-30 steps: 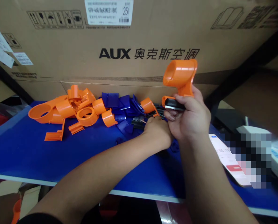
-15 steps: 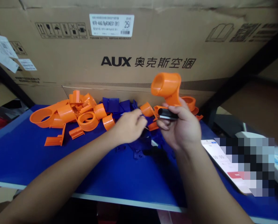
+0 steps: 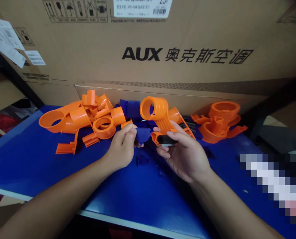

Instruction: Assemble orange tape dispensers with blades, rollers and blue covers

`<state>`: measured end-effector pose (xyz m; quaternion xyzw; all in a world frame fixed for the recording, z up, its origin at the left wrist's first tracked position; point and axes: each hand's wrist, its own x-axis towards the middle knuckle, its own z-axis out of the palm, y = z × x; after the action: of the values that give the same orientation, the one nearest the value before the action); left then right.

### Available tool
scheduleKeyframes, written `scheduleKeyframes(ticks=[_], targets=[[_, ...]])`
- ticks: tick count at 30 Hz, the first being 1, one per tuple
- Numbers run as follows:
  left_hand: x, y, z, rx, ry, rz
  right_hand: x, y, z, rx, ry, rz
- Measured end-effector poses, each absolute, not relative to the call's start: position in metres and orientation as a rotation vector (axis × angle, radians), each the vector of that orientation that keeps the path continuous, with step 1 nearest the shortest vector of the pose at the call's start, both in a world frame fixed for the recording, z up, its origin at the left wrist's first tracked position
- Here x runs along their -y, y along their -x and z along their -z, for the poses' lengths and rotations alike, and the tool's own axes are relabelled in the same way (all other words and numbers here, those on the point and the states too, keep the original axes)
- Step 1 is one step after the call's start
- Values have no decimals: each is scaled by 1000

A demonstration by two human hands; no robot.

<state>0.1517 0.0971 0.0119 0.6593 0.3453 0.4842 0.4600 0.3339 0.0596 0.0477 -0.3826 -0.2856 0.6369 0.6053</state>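
Between the thumb and fingers of my left hand is a small flat blue plastic piece, its free end pointing right. My right hand grips an orange plastic part with a ring-shaped top and a ribbed neck. Also in that hand, against the orange part's lower end, is a black piece with a pale edge. The blue piece and the orange part are close together; a narrow gap shows between them. My fingers partly hide both.
Orange plastic rings and brackets are heaped on the left of the blue tabletop. More orange parts stand at the right. Blue pieces lie behind my hands. A large cardboard box walls off the back.
My left hand has lifted a blue piece from the pile and brought it beside the orange part. My right hand has lowered the orange part, and the view has shifted.
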Motion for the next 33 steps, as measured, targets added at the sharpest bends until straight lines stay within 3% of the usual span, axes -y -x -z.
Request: scheduleKeyframes(ticks=[14,33], targets=[[-95,-163,-9,-629,-930,-937,-58,-321,-33,661,842,-1405],[-91,-163,-8,-638,-1003,-928,-55,-317,-33,683,916,-1280]])
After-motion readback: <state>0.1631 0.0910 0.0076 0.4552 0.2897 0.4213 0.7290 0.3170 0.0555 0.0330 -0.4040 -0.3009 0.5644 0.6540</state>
